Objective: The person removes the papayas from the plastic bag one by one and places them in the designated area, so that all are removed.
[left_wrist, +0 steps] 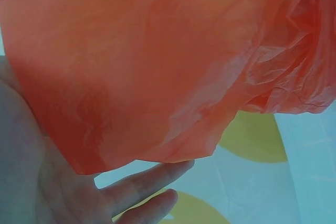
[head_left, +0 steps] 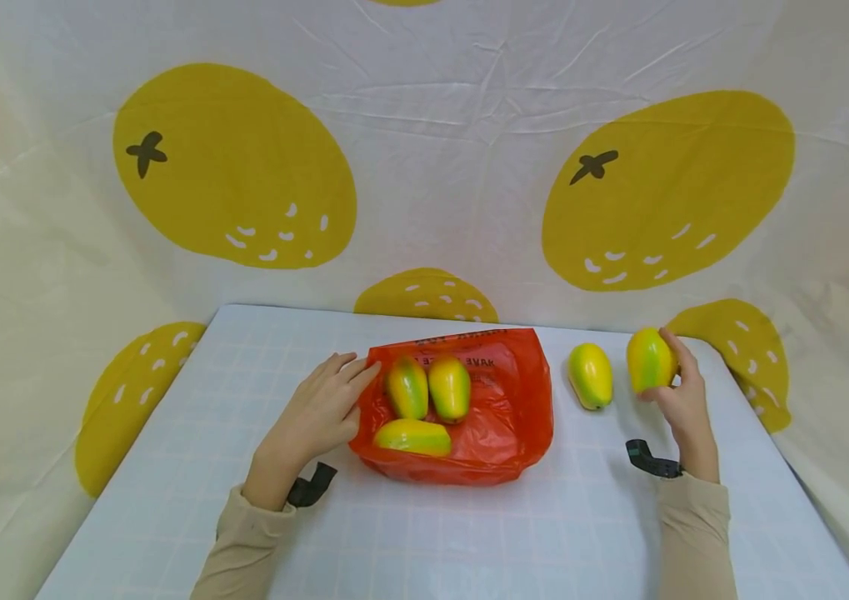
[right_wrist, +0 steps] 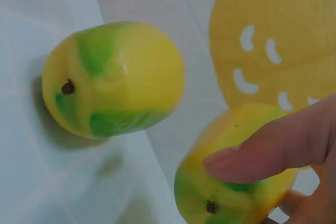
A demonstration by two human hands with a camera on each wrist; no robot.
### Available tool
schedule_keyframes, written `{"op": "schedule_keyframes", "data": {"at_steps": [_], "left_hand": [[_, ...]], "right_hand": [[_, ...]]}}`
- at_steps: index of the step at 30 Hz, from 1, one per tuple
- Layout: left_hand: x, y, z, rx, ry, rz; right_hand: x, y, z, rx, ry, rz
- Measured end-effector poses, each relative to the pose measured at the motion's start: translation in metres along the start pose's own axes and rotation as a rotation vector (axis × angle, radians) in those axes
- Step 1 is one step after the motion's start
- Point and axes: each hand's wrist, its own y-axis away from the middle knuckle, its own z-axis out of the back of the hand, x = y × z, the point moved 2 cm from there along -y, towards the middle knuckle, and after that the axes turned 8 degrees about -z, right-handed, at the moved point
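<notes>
A red plastic bag (head_left: 502,417) lies with its mouth open, and three yellow-green mangoes rest inside, one of them a mango (head_left: 412,437) on its side at the front. My left hand (head_left: 322,408) is at the bag's left edge with its fingers extended. In the left wrist view, the red film (left_wrist: 131,77) hides part of that hand, while two straight fingers (left_wrist: 142,184) show below it. To the right, my right hand (head_left: 682,400) grips another mango (head_left: 651,361) between thumb and fingers, above the table. Beside it, a loose mango (head_left: 591,377) lies on the table.
The table is covered with a pale checked cloth (head_left: 424,542). Behind it hangs a white curtain (head_left: 446,192) printed with large yellow fruit, reaching down to the table's back edge. A black strap piece (head_left: 652,460) juts from the right wrist.
</notes>
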Motion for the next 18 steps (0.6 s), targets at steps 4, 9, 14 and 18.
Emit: {"op": "schedule_keyframes", "data": {"at_steps": [4,9,14,18], "left_hand": [[-0.001,0.001,0.000,0.009,0.006,0.009],[0.000,0.001,0.000,0.004,0.009,0.009],[0.001,0.001,0.000,-0.001,0.007,0.005],[0.001,0.000,0.000,0.003,0.007,0.004]], "right_hand": [[-0.008,-0.004,-0.005,0.036,-0.001,0.002],[-0.014,-0.007,-0.011,0.068,0.070,-0.008],[-0.015,-0.007,-0.016,0.097,0.152,0.001],[-0.016,-0.008,-0.019,0.098,0.209,0.006]]}}
